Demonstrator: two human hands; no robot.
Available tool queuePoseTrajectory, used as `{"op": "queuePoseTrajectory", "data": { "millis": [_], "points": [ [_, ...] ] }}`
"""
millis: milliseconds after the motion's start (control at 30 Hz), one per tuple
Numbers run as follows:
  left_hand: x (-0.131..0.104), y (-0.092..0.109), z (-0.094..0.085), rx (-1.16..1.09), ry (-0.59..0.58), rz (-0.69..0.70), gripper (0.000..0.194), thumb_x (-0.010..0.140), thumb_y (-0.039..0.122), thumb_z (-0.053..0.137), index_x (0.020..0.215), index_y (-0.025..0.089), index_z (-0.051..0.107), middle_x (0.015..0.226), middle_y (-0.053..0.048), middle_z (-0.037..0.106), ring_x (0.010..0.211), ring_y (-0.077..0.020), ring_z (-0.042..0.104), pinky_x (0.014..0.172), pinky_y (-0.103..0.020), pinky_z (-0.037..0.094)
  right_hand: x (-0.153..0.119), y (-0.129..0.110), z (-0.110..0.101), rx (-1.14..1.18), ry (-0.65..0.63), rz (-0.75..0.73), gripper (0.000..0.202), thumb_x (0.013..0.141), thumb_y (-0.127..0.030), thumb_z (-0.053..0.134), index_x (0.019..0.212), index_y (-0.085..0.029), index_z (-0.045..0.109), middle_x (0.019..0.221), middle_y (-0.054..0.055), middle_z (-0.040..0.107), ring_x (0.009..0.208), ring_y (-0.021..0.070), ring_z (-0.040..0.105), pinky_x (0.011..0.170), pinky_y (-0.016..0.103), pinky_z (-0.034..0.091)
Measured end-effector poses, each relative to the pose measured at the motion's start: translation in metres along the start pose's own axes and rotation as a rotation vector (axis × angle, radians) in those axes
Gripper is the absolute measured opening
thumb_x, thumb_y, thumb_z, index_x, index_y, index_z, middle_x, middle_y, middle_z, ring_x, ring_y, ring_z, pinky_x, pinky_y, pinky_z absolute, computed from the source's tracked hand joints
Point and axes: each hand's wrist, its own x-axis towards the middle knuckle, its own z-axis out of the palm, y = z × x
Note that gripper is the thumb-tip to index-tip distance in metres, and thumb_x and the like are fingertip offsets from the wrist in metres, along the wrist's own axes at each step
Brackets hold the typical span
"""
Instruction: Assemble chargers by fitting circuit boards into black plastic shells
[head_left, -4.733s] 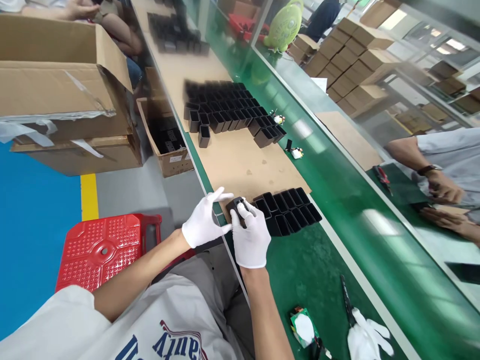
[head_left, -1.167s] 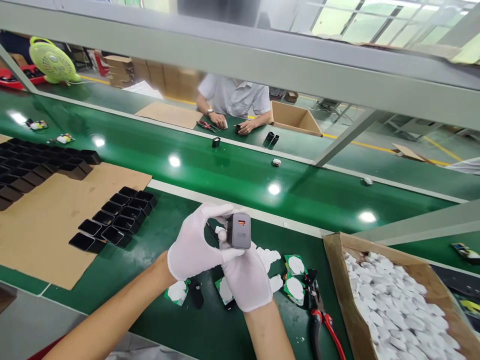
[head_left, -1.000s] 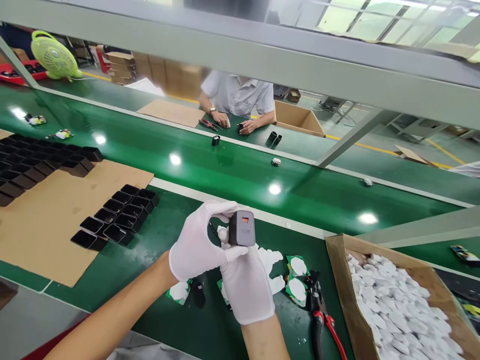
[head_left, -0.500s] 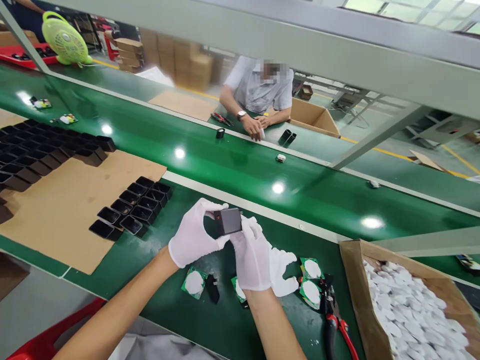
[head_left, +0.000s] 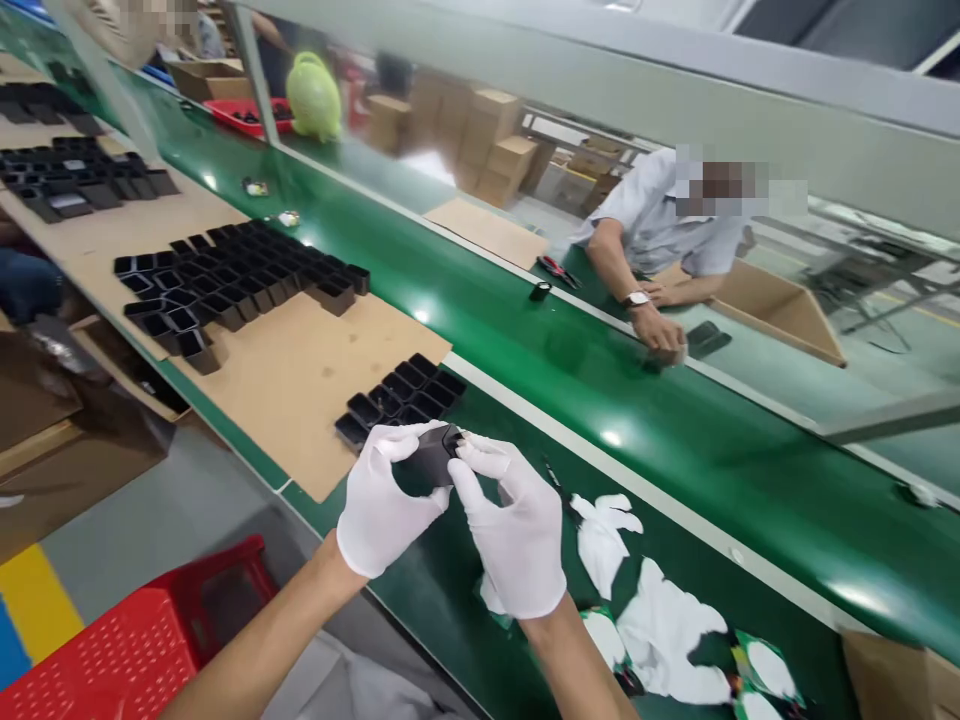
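Both my hands wear white gloves. My left hand [head_left: 390, 500] grips the left side of a black rectangular case [head_left: 436, 456], thumb above and fingers below. At the case's right end, my right hand [head_left: 517, 520] pinches it with thumb and fingertips, where a small dark part shows. The case is held tilted above the green bench, just in front of a group of open black cases [head_left: 401, 395]. White gloves [head_left: 667, 630] lie to the right of my right hand, beside green circuit boards with white round pads [head_left: 766, 668].
Rows of black cases [head_left: 240, 270] stand on brown cardboard [head_left: 300, 370] at left. A green conveyor [head_left: 525, 350] runs beyond the bench. Across it sits a person [head_left: 660, 230], one hand over the conveyor edge. A red stool [head_left: 127, 640] is at lower left, a cardboard box [head_left: 892, 670] at lower right.
The view has swung left, so bench items appear further right. The case has turned in my hands, and my right hand's fingers now pinch its end. The person's hand across the conveyor has shifted.
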Motion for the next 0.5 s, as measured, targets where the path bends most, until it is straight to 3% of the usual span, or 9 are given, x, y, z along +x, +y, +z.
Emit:
{"op": "queuePoseTrajectory", "data": {
  "millis": [133,300,400,500],
  "points": [
    [0.002,-0.034,-0.060,0.121,0.023,-0.091,0.047,0.080,0.013,0.081,0.122,0.024,0.061,0.120,-0.008,0.074,0.110,-0.0264,0.080,0.092,-0.042,0.070,-0.001,-0.010,0.073,-0.107,-0.104,-0.253,0.017,0.103,-0.020,0.072,0.118,-0.024,0.079,0.121,0.008,0.083,0.107,0.0194,0.082,0.095,0.031,0.069],
    [0.001,-0.087,-0.137,0.208,0.040,-0.184,0.048,0.078,0.021,0.086,0.122,0.022,0.067,0.120,-0.009,0.074,0.116,-0.0298,0.074,0.105,-0.050,0.065,-0.001,-0.004,0.161,-0.230,-0.167,-0.295,0.021,0.107,-0.020,0.063,0.118,-0.022,0.081,0.117,0.013,0.083,0.105,0.0231,0.082,0.093,0.034,0.069],
    [-0.010,-0.108,-0.177,0.191,0.148,-0.279,0.041,0.092,0.024,0.074,0.132,0.022,0.062,0.128,-0.011,0.070,0.124,-0.0289,0.072,0.111,-0.053,0.060,0.011,-0.016,0.187,-0.292,-0.212,-0.285,0.024,0.108,-0.024,0.062,0.123,-0.025,0.080,0.122,0.013,0.081,0.109,0.0254,0.081,0.096,0.036,0.067],
    [-0.027,-0.120,-0.200,0.148,0.236,-0.326,0.031,0.102,0.028,0.064,0.132,0.023,0.058,0.128,-0.011,0.069,0.125,-0.0274,0.073,0.110,-0.051,0.060,0.022,-0.032,0.204,-0.347,-0.196,-0.207,0.030,0.111,-0.032,0.057,0.134,-0.029,0.076,0.139,0.013,0.074,0.122,0.0282,0.076,0.104,0.041,0.064]
  ]
}}
